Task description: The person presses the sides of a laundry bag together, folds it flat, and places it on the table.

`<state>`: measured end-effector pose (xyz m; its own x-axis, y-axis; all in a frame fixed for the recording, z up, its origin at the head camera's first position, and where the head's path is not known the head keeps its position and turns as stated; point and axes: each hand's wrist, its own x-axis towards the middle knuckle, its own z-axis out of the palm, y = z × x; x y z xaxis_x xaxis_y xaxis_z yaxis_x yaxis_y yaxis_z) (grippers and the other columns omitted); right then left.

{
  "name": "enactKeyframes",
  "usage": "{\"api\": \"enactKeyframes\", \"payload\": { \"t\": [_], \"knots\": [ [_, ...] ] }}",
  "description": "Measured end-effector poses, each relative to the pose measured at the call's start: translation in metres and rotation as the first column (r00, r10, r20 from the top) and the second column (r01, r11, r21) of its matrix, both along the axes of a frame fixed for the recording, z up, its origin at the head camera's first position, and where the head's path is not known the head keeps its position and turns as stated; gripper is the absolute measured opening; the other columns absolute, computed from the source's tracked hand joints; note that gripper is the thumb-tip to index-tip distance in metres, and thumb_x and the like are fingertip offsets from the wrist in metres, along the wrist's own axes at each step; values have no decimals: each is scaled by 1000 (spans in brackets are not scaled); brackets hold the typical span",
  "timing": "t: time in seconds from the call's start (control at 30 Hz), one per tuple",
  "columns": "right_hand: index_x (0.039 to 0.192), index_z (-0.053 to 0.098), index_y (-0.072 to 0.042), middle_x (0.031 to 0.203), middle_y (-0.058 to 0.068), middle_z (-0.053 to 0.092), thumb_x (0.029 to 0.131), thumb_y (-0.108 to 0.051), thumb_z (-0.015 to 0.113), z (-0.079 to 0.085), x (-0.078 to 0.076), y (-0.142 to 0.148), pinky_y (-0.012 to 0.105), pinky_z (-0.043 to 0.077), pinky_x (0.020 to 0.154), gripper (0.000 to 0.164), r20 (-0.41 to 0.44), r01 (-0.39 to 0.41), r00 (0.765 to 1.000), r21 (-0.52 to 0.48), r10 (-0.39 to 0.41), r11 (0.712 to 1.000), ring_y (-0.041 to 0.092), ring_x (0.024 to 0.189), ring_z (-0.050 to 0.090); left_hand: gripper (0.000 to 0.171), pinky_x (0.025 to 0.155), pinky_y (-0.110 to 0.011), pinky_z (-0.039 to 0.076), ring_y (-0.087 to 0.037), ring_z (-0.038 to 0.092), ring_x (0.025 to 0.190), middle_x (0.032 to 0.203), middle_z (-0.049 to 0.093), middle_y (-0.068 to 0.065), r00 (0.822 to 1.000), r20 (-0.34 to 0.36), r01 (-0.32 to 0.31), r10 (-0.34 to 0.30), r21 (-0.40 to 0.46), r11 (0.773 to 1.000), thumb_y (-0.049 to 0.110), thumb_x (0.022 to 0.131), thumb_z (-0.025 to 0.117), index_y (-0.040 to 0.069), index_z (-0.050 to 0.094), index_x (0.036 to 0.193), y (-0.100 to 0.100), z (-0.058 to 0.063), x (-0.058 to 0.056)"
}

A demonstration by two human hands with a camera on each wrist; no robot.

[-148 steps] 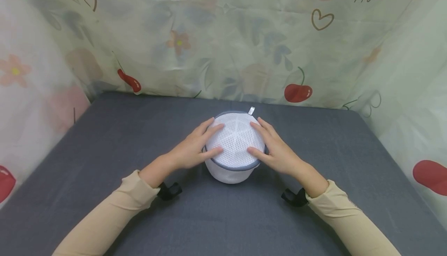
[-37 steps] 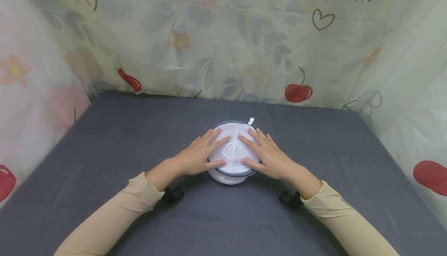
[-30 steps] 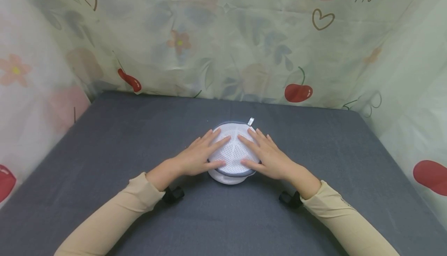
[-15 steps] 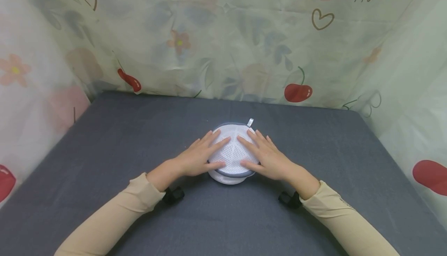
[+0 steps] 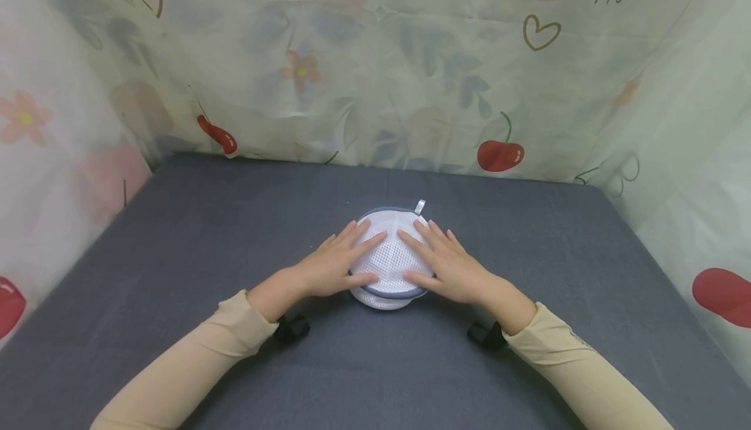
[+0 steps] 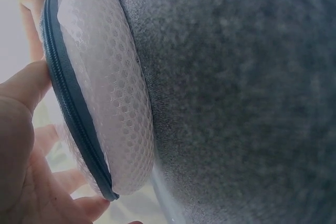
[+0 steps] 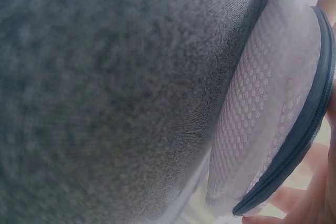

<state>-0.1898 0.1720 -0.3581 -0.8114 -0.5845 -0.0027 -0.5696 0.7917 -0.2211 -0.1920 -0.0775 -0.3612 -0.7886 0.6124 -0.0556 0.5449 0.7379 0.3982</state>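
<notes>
A round white mesh laundry bag with a blue-grey zipped edge sits on the dark grey table, squashed low. My left hand lies over its left side, fingers spread and fairly straight across the domed top. From the other side my right hand rests on it in the same way, thumb and fingers spread on the mesh. In the left wrist view the zipper runs round the bag above a bulging lower part. The right wrist view shows the zipper tilted over creased mesh.
A small pale tag sticks up at the bag's far edge. The dark grey tabletop spreads around it. Printed curtains stand behind the table and at both sides. A black strap hangs under each wrist.
Compared with about five seconds ago, the laundry bag is flatter, and its top has sunk under my hands, which have moved inward over it. During the last second it has sunk only very slightly.
</notes>
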Motion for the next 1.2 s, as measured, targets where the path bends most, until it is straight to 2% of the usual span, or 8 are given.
{"api": "enactKeyframes", "payload": {
  "t": [0.53,1.2],
  "knots": [
    [150,17,-26,158,14,11,93,-52,46,0,1,-2,62,13,111,69,47,20,999,40,-22,999,39,145,8,71,111,-61,18,-36,3,146,159,4,-12,1000,15,-4,4,-32,999,48,92,51,27,16,150,2,1,1],
    [151,16,-25,158,15,10,93,-51,46,-2,4,-4,64,15,110,69,50,18,999,59,-21,998,40,145,8,72,108,-61,24,-37,1,146,159,1,-11,999,47,-18,22,-80,997,48,93,50,27,13,151,5,-1,1]
  ]
}}
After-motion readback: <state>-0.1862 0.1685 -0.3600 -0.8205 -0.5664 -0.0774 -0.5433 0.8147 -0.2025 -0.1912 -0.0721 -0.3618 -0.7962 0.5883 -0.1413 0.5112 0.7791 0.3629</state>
